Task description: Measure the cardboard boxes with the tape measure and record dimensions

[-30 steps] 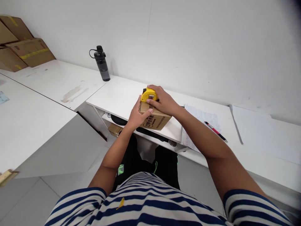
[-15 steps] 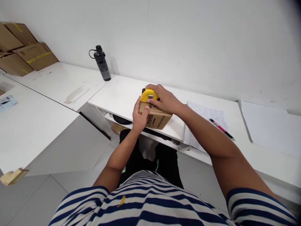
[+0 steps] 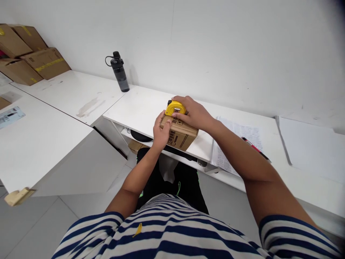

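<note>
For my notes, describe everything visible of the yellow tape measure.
The tape measure has a rounded, plastic-looking yellow case, a black part at its upper left and a small label on its face. It stands on edge at the far side of the cardboard box, gripped by the right hand, thumb across it. Whether the left hand touches it, or any blade is out, is unclear.

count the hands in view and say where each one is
2: the left hand holds the left end of the small cardboard box, and the right hand holds the yellow tape measure at the box's top.
</note>
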Available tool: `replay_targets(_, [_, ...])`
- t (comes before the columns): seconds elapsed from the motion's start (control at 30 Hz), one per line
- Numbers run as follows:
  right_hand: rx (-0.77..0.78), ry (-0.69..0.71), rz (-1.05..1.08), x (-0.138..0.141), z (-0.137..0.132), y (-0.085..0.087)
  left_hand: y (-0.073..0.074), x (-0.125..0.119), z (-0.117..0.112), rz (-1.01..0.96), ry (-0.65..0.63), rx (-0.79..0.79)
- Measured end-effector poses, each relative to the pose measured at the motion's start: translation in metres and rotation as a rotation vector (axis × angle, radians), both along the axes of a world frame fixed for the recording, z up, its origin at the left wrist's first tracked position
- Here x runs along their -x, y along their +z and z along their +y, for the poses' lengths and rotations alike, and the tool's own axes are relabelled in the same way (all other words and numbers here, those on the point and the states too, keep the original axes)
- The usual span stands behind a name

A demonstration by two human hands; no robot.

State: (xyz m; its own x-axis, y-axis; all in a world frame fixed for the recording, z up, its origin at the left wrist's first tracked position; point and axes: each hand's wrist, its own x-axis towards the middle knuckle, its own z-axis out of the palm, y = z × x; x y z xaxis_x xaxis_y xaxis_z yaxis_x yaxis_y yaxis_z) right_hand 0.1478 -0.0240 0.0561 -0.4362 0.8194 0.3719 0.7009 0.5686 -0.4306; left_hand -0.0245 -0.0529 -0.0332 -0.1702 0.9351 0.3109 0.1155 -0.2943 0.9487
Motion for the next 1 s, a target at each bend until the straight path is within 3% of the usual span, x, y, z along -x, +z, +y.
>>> replay_targets(0.43, [-0.015, -0.071, -0.056, -0.018, -0.023, 0.005, 0.008, -0.005, -0.001, -0.092, 0.044, 0.046])
replay_targets(0.83, [-0.106, -0.193, -0.078, -0.075, -0.079, 0.002, 0.003, -0.004, 0.01, -0.132, 0.052, -0.018])
replay_targets(1.0, [-0.107, -0.253, -0.086, -0.082, -0.097, 0.001, 0.002, -0.003, 0.018, -0.124, 0.034, -0.011])
